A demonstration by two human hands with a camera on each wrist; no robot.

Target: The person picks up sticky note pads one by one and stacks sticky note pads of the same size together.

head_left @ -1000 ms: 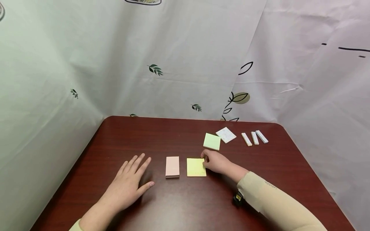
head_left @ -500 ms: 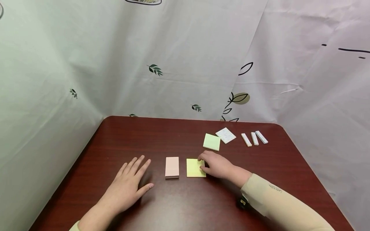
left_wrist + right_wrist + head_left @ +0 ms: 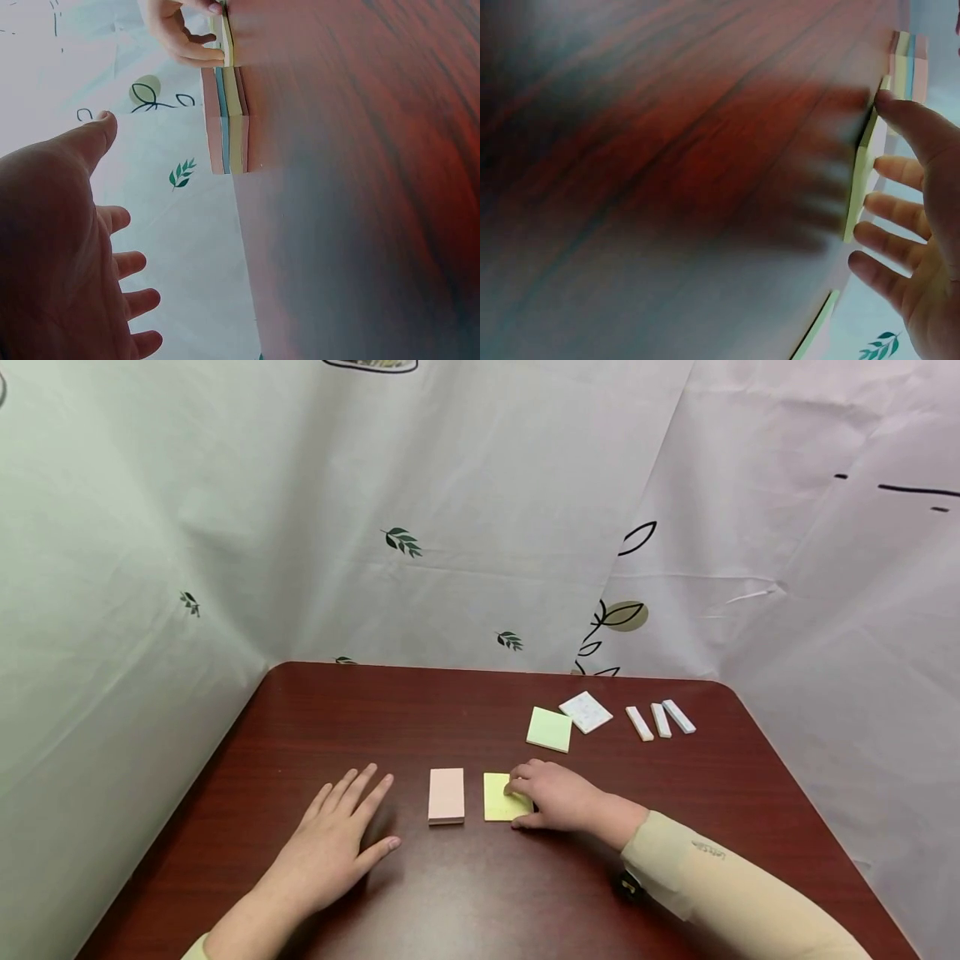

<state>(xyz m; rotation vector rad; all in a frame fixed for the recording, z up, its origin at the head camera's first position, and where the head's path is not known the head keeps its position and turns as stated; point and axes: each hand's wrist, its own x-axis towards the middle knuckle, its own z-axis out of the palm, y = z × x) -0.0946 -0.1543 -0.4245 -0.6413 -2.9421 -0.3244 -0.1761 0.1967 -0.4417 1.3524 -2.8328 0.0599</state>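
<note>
We have our right hand (image 3: 558,793) over the right part of a thin, square, pale yellow pad (image 3: 495,806), its fingers relaxed and apart, the thumb at the pad's near edge. The pad lies flat at the middle of the dark red, wood-grained tabletop (image 3: 420,893). Just left of it sits a thicker rectangular block (image 3: 446,793), pink on top, with blue and yellow layers at its side. Our left hand (image 3: 330,839) is farther left, open with spread fingers, holding nothing. Beyond, toward the far right, lies a square, light green pad (image 3: 549,729).
</note>
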